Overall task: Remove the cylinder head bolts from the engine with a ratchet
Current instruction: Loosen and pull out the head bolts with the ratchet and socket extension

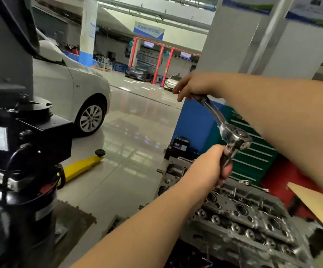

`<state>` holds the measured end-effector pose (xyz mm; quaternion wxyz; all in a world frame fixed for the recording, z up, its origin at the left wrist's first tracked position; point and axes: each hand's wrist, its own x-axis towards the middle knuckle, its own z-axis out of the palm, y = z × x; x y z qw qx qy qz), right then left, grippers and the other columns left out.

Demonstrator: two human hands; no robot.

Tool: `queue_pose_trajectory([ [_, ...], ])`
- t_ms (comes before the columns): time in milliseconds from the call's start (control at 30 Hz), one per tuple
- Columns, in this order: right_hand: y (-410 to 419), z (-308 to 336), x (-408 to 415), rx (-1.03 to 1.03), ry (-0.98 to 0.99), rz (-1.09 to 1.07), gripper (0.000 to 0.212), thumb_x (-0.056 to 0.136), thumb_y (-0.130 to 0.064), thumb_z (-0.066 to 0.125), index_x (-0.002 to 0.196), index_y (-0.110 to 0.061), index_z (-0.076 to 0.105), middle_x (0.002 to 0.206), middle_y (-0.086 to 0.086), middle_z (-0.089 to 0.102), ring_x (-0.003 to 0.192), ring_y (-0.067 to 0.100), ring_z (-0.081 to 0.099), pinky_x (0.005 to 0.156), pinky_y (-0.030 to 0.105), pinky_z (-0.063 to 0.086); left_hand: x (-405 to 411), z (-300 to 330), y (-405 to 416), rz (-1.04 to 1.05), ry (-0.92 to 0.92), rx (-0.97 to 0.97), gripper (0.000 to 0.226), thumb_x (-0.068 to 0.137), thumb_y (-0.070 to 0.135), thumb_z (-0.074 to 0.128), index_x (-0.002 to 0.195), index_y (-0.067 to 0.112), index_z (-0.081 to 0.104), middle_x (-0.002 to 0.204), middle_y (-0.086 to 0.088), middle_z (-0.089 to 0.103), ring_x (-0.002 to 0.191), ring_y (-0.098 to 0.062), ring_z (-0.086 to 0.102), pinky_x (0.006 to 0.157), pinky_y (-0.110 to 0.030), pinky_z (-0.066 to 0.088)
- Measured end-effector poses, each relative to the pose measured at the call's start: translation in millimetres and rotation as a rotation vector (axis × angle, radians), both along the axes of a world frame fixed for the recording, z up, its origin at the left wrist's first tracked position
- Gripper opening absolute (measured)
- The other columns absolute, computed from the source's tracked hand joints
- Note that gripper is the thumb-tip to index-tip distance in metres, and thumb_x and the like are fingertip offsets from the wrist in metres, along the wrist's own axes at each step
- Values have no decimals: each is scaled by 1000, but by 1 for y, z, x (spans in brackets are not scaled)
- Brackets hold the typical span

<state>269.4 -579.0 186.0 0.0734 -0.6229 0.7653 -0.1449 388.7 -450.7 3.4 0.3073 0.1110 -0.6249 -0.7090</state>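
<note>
The grey cylinder head (241, 215) with its round bores and bolt holes lies at the lower right. A chrome ratchet (220, 120) stands over its far end, handle slanting up to the left. My right hand (193, 86) grips the end of the handle. My left hand (214, 163) is curled round the extension and socket just under the ratchet head (238, 138). The socket's lower end and any bolt under it are hidden by my left hand.
A black machine with a small screen (21, 140) fills the left side. A yellow jack handle (79, 167) lies on the glossy floor beside a silver car (71, 88). A green tool chest (253, 157) and a red cart (278, 176) stand behind the engine, with cardboard (315, 204) at right.
</note>
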Motion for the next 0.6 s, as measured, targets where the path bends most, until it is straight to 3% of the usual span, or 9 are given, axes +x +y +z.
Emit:
queue_pose_trajectory([
  [67,13,-5,-26,-31,-123,-61,36,82,-4,76,107,-29,81,84,-3,77,71,13,68,58,26,55,-6,-2,1,20,1,-36,49,104,38,29,60,21,40,58,0,39,55,-16,36,63,-35,34],
  [133,33,-13,-56,-82,-245,-143,34,87,0,65,107,-23,81,78,5,70,64,14,61,61,28,53,-14,-4,3,59,10,-48,49,101,39,30,58,20,41,55,0,39,51,-17,35,62,-36,32],
  [233,68,-25,-97,-207,-349,-251,27,96,-9,56,99,-20,80,79,6,56,67,17,52,63,30,48,-24,-6,6,202,17,-35,48,87,48,34,47,23,45,50,0,43,46,-18,37,60,-34,34],
  [367,131,-45,-134,-408,-414,-365,18,89,-24,69,92,-11,81,63,4,63,52,18,54,52,29,49,-34,-6,7,431,19,58,48,79,50,42,42,22,50,48,1,47,38,-16,37,47,-28,32],
  [500,205,-73,-149,-529,-414,-471,34,91,-37,60,82,-7,71,51,7,59,45,23,53,49,32,46,-42,-1,7,557,43,115,40,80,45,42,50,21,51,48,-1,46,37,-18,37,38,-27,28],
  [600,261,-85,-135,-610,-313,-493,46,89,-50,54,65,-15,69,47,5,59,46,23,55,58,39,49,-42,-1,5,639,22,35,45,92,36,39,52,23,55,50,0,48,39,-17,43,37,-26,32],
])
